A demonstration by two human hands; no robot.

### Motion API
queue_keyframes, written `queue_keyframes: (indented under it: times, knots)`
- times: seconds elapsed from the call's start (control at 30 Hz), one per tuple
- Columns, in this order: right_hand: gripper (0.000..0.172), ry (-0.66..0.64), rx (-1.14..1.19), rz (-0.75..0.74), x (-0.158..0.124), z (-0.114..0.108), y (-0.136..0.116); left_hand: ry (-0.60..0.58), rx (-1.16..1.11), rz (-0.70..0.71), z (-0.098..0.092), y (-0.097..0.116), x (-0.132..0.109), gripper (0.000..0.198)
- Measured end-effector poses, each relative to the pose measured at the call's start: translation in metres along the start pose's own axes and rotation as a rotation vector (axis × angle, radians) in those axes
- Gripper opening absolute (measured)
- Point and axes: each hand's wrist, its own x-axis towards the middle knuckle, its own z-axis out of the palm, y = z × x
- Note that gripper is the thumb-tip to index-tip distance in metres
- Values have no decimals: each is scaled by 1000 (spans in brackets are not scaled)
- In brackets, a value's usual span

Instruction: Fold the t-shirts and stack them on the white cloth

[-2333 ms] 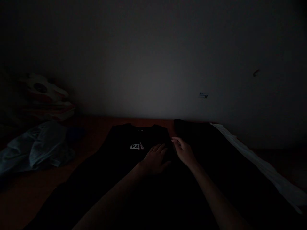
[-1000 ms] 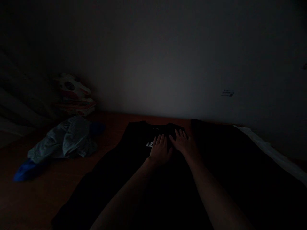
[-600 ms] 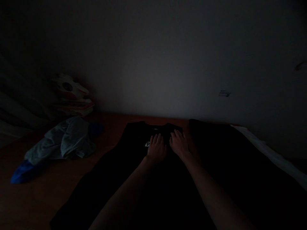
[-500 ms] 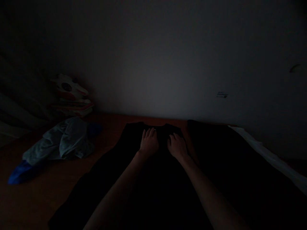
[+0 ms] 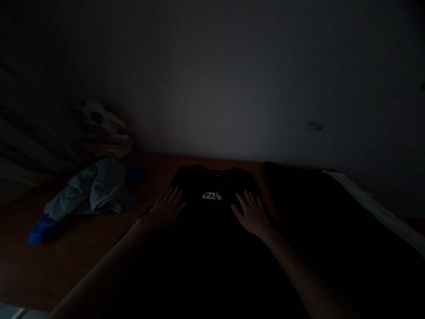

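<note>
The black fabric T-shirt [image 5: 212, 230] with a white chest print [image 5: 209, 195] lies face up on the reddish-brown flat worktop [image 5: 76, 257], my left hand [image 5: 165, 210] and right hand [image 5: 252, 216] spread apart on the cloth, gripping nothing. Pressing unevenly could ruck it, creases being hard to spot in this gloom; I make out no container

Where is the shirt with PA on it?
In the head view, the black shirt lies at lower centre, right of the grey bundle and left of the black cloth, with the left hand and right hand on it.
</note>
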Motion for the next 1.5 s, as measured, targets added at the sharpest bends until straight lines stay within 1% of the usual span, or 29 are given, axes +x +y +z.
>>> queue_keyframes:
  times: [0.1, 0.23, 0.3, 0.33, 0.4, 0.47, 0.53, 0.6, 0.67, 0.73, 0.8, 0.9, 0.97, 1.03, 1.1, 1.2, 1.27, 1.33, 1.4, 1.5]
  knots:
    - [70, -47, -21, 25, 6, 0, 3, -18, -11, 22, 9, -4, 9, 52]
    - [70, -70, -14, 56, 22, -1, 10, 4, -77, -43, 8, -5, 31, 57]
    - [70, -40, 6, 53, 27, 1, 14, 45, -106, -92, 8, -4, 37, 57]
    - [69, -6, 22, 45, 29, 2, 16, 79, -120, -113, 8, -3, 38, 56]
    - [64, 103, 63, 19, 28, 5, 19, 157, -147, -127, 6, 0, 38, 53]
    - [54, 232, 92, -7, 26, 4, 19, 223, -161, -128, 0, 4, 37, 47]
    - [44, 316, 66, -12, 22, 0, 14, 250, -135, -149, -9, 11, 36, 42]
    - [40, 317, -14, -17, 17, -9, 6, 224, -74, -162, -22, 18, 36, 37]
    - [39, 251, -94, -64, 10, -19, -1, 150, -24, -113, -33, 24, 34, 33]
    - [38, 185, -117, -120, -3, -30, 0, 70, -20, -53, -43, 24, 25, 32]
    - [36, 160, -77, -152, -24, -40, 12, 40, -48, -74, -50, 18, 7, 34]
    - [31, 181, 15, -176, -69, -49, 47, 60, -119, -196, -56, 1, -37, 45]
    - [29, 198, 43, -171, -99, -54, 72, 62, -165, -248, -59, -9, -69, 53]
    - [35, 197, 61, -145, -122, -58, 92, 51, -202, -281, -60, -17, -94, 61]
    - [42, 184, 105, -94, -136, -60, 103, 28, -238, -278, -61, -21, -111, 65]
    - [43, 194, 236, -3, -143, -61, 107, 55, -294, -274, -58, -27, -120, 60]
    - [39, 215, 332, 44, -145, -62, 105, 92, -339, -324, -57, -32, -120, 55]
    - [36, 221, 430, 77, -149, -67, 101, 95, -410, -382, -58, -36, -121, 54]
    - [35, 202, 531, 96, -154, -74, 99, 89, -520, -432, -63, -38, -124, 58]
    - [33, 181, 660, 119, -160, -82, 100, 57, -752, -473, -75, -37, -131, 62]
